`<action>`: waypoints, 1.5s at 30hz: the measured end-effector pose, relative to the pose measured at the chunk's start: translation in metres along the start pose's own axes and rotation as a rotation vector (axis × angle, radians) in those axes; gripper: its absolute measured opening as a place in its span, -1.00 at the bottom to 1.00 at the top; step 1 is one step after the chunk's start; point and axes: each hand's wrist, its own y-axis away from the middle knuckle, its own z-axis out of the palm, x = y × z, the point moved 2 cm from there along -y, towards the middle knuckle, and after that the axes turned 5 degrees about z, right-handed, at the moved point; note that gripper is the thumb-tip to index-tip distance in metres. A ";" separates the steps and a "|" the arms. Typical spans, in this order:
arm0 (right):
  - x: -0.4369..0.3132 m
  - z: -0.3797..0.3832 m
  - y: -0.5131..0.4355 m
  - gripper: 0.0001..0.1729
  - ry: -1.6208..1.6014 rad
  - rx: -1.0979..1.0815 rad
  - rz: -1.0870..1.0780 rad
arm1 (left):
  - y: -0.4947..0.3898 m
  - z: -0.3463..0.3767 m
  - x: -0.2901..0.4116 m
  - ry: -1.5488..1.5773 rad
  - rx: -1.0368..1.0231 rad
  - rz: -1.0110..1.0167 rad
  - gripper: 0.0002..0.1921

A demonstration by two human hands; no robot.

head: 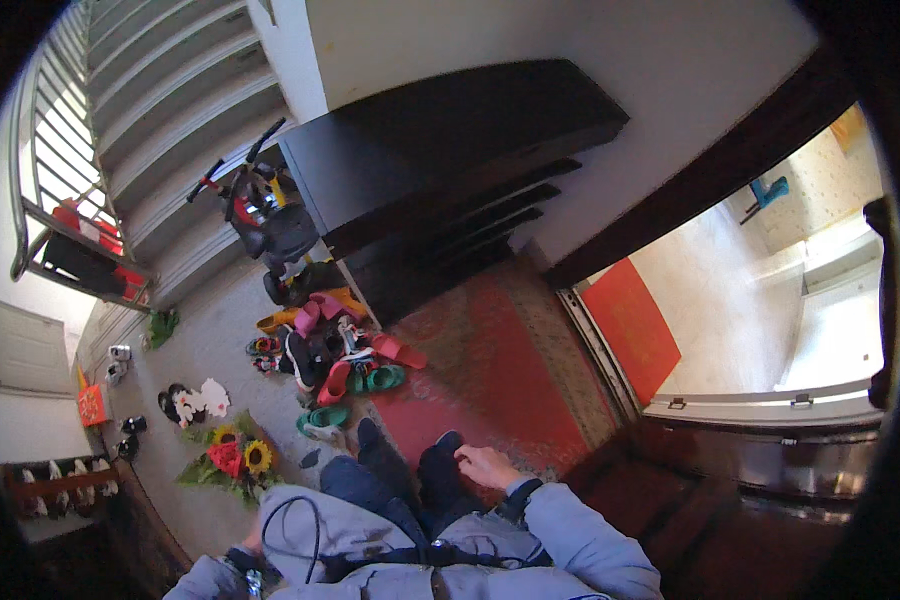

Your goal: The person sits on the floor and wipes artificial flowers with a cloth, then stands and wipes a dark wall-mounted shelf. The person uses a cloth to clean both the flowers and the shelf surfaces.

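Observation:
My right hand [487, 466] hangs beside my right leg, its fingers loosely curled with nothing visible in them. Behind it lies a red patterned mat [487, 375]. My left hand [253, 538] is mostly hidden beside my grey jacket, so its grip cannot be made out. Near my left side a bunch of artificial-looking sunflowers and red flowers [229, 457] lies on the grey floor. Before my feet is a heap of footwear, with red slippers [334, 382], green clogs [385, 379], pink slippers [307, 319] and dark shoes [304, 356].
A child's ride-on vehicle [289, 229] stands between the stairs [187, 135] and a dark shoe cabinet [450, 142]. An open doorway with a raised sill [600, 352] is at right, a red doormat [634, 330] beyond it. A shoe rack [60, 484] stands at lower left.

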 end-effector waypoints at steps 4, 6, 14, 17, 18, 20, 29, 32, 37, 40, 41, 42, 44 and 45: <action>0.010 -0.021 0.001 -0.63 0.077 0.015 -0.025 | 0.032 0.048 0.015 -0.166 -0.047 0.046 -0.42; 0.012 -0.029 0.001 -0.61 0.046 0.034 -0.077 | 0.048 0.077 -0.003 -0.367 -0.228 0.000 -0.30; 0.026 -0.054 -0.003 -0.64 0.106 0.061 -0.205 | 0.049 0.120 -0.048 -0.502 -0.192 0.093 -0.55; 0.026 -0.062 -0.003 -0.64 0.104 0.069 -0.226 | 0.046 0.120 -0.043 -0.483 -0.057 0.210 -0.64; 0.025 -0.064 -0.003 -0.64 0.094 0.081 -0.239 | 0.046 0.123 -0.044 -0.516 -0.034 0.241 -0.64; 0.021 -0.067 -0.001 -0.64 0.096 0.082 -0.249 | 0.049 0.136 -0.041 -0.906 -0.167 0.679 -0.68; 0.004 -0.060 0.003 -0.65 0.089 0.059 -0.350 | 0.104 0.128 -0.002 -0.328 -0.463 -0.250 -0.67; 0.005 -0.056 0.000 -0.68 0.084 0.068 -0.336 | 0.109 0.118 0.006 -0.490 -0.561 -0.348 -0.80; 0.005 -0.054 -0.003 -0.73 0.079 0.067 -0.340 | 0.098 0.116 0.016 -1.182 -1.042 0.117 -0.66; 0.006 -0.054 -0.003 -0.72 0.057 0.092 -0.351 | 0.102 0.120 0.024 -1.196 -0.998 0.018 -0.66; 0.007 -0.054 -0.003 -0.71 0.064 0.091 -0.346 | 0.106 0.124 0.027 -1.198 -0.986 -0.004 -0.66; 0.007 -0.054 -0.003 -0.71 0.062 0.094 -0.349 | 0.109 0.128 0.030 -1.202 -0.978 -0.020 -0.65; 0.010 -0.054 -0.001 -0.69 0.066 0.086 -0.337 | 0.115 0.138 0.035 -1.224 -0.969 -0.032 -0.64; 0.011 -0.054 -0.001 -0.68 0.074 0.078 -0.322 | 0.118 0.143 0.036 -1.240 -0.969 -0.029 -0.64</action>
